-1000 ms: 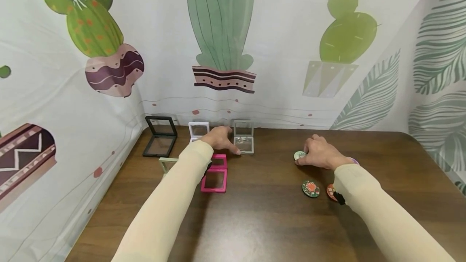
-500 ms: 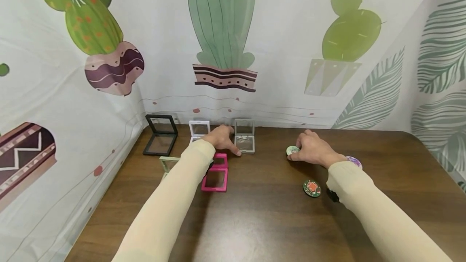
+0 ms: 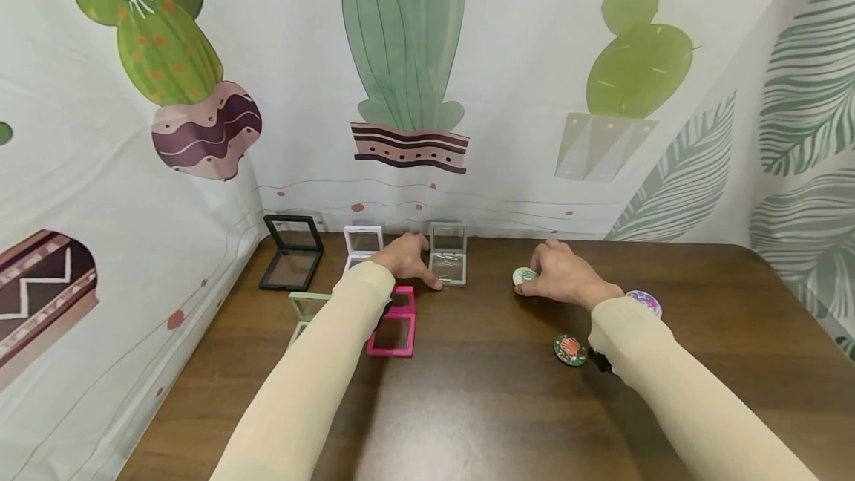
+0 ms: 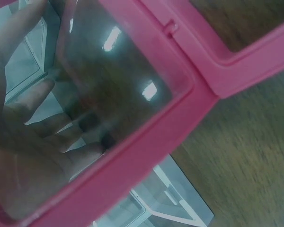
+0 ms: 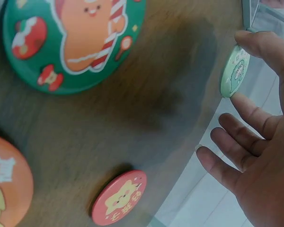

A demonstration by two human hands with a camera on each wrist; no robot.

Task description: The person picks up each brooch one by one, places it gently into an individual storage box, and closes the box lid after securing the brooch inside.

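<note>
My right hand [image 3: 564, 273] pinches a light green round badge [image 5: 235, 71] between thumb and forefinger; its other fingers spread loosely in the right wrist view. The badge is held tilted above the brown table. My left hand [image 3: 406, 257] lies at the left side of a grey hinged display frame [image 3: 449, 252], fingers extended, thumb near its lower corner. Whether it touches the frame I cannot tell. A pink display frame [image 3: 390, 352] stands unfolded under the left wrist; in the left wrist view the hand shows through its clear film.
Black [image 3: 296, 249], white [image 3: 364, 228] and pale green [image 3: 309, 296] frames stand at left, the last partly behind the sleeve. At right lie a dark green badge [image 3: 570, 350] and a purple one [image 3: 644, 303]. The right wrist view adds orange [image 5: 14, 179] and red [image 5: 119, 197] badges.
My right hand has moved left across the table with the light green badge, uncovering the purple badge. The orange badge is now behind the right sleeve. My left hand has stayed in place.
</note>
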